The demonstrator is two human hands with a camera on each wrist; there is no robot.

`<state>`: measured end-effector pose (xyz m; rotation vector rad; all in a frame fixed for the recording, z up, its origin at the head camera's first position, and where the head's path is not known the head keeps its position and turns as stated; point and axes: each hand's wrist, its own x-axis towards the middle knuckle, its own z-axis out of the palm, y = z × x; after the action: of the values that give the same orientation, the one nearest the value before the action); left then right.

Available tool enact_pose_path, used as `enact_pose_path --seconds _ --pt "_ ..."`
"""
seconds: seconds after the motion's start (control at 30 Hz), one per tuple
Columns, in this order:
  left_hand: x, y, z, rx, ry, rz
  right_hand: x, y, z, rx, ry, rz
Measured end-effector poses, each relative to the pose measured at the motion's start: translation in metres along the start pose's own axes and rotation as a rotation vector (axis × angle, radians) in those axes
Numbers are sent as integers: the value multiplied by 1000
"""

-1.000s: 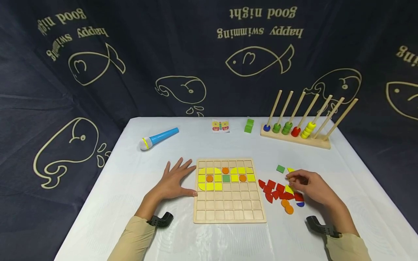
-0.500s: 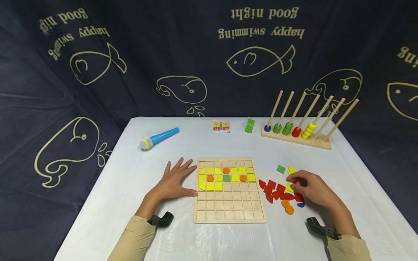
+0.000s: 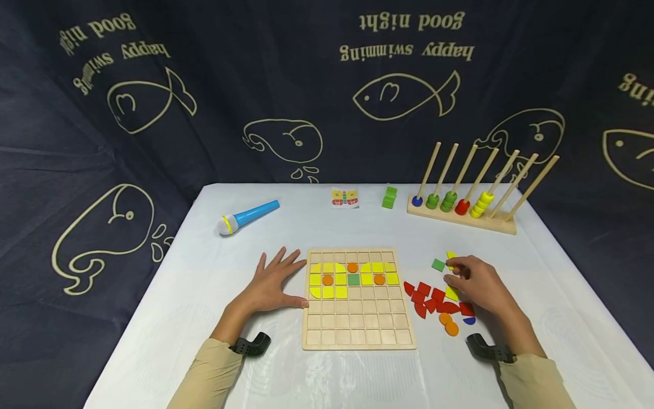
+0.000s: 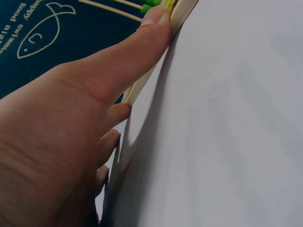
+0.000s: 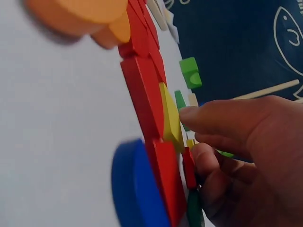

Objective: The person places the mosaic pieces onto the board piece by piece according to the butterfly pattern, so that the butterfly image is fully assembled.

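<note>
While I follow this from a distance, the things closest to the near edge of the table (image 3: 378, 375) are 2 orange discs (image 3: 452, 329) and a blue piece (image 3: 469, 321), with red pieces (image 3: 423, 288) just past them. Next comes a near yellow piece (image 3: 452, 294), just beside the thumb of the right hand (image 3: 477, 281). That hand's fingers are bent; I cannot tell whether they pinch anything. The left hand (image 3: 273, 284) lies spread at the left edge of the grid board (image 3: 359, 347), grasping nothing. I judge this relation decisive: a far yellow piece (image 3: 451, 255) lies at the right fingertips, reaching past them toward the table's far edge, its visible part running near to far, the rest hidden. The right hand is clearly nearer. A green square (image 3: 438, 264) sits just left of that piece; an abacus rack (image 3: 461, 218) stands near the table's far right corner.
</note>
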<state>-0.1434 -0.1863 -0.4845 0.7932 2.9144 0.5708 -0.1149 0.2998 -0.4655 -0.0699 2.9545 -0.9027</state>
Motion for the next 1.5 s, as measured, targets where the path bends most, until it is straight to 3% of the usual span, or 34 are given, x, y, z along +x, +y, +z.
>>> enact_pose_path --seconds 0.3,0.7,0.97,1.23,1.5 --pt "0 -1 0 -9 9 7 14 -7 10 -13 47 9" --pt "-2 1 -2 -7 4 8 19 -40 24 60 66 -113" --pt "-1 1 -1 -12 1 5 22 -71 45 118 22 -296" --pt "-1 0 0 -17 2 3 22 -105 59 138 -49 -365" --pt "-1 0 0 -21 -3 1 20 -124 76 65 -122 -468"
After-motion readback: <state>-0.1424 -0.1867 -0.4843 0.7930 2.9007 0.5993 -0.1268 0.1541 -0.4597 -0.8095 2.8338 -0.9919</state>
